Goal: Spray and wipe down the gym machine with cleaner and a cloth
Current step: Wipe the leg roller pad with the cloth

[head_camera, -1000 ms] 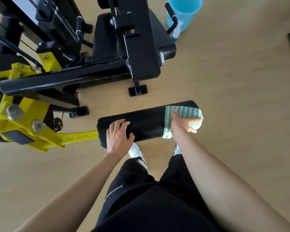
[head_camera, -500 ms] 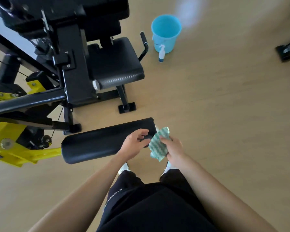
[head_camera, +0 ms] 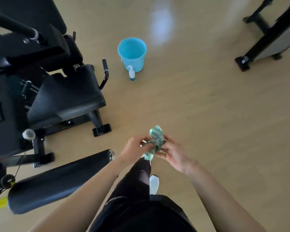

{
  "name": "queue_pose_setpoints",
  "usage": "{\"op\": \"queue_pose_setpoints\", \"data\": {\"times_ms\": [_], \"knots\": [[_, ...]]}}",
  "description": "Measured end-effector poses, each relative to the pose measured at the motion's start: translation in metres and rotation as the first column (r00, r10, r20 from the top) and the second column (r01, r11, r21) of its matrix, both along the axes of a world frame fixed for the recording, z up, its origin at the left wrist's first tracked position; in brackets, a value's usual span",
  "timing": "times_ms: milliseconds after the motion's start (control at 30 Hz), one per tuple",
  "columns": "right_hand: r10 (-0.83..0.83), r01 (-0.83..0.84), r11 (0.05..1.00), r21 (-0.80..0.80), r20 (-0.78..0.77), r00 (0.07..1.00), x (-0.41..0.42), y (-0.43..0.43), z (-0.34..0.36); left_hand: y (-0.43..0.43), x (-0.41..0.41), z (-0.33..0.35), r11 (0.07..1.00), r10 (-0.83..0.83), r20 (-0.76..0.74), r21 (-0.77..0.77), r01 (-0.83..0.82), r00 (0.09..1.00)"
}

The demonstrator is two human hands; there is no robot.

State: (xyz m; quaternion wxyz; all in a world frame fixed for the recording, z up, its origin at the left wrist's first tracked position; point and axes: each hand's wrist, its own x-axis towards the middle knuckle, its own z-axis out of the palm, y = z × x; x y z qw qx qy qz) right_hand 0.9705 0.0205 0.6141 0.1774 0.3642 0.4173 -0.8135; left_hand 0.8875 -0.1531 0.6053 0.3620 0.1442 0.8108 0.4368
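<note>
Both your hands have come off the pad (head_camera: 57,180) since a second ago, when the left rested on it and the right wiped its end; they now meet in front of you, clear of the machine.

The pad lies low at your left, with the seat (head_camera: 65,97) beyond it. Farther off on the floor the bottle (head_camera: 131,73) stands upright, just in front of the blue bucket (head_camera: 132,52). Your left hand (head_camera: 134,148) pinches the cloth (head_camera: 156,139) with curled fingers, and your right hand (head_camera: 172,153) curls under it from the other side, so the cloth is bunched between them above your knee.

You seem to be between wipes, regathering the cloth for a fresh face. The next move likely calls for freeing one hand, stepping to the bottle and spraying another part, perhaps the seat; keep the cloth gripped in the other hand.

Small white print runs along your shorts (head_camera: 115,198), too blurred to read. No label shows on the bottle or bucket.
</note>
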Motion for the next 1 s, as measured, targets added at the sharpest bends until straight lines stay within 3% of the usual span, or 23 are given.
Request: {"op": "queue_pose_setpoints", "data": {"times_ms": [300,500,600,700,833,1000], "knots": [[0.109,-0.124,0.927,0.355,0.063,0.992,-0.116,0.094,-0.003,0.105,-0.129,-0.009,0.950,0.272,0.122,0.125,-0.287,0.954],[0.168,-0.161,0.817,0.553,0.038,0.985,-0.233,0.157,0.007,0.167,-0.225,0.009,0.895,0.185,0.476,0.279,-0.347,0.860],[0.109,-0.105,0.851,0.515,0.023,0.994,-0.287,0.183,0.007,0.181,-0.273,0.015,0.918,0.095,0.422,0.313,-0.243,0.902],[0.083,-0.071,0.898,0.435,-0.008,0.997,-0.340,0.205,0.001,0.202,-0.323,0.014,0.940,0.105,0.329,0.275,-0.202,0.938],[0.184,-0.161,0.913,0.375,-0.027,0.983,-0.419,0.235,-0.018,0.233,-0.390,0.002,0.914,0.275,0.285,0.217,-0.342,0.918],[0.320,-0.294,0.919,0.261,-0.061,0.945,-0.531,0.274,-0.031,0.274,-0.492,-0.017,0.841,0.531,0.195,-0.003,-0.541,0.825]]}}
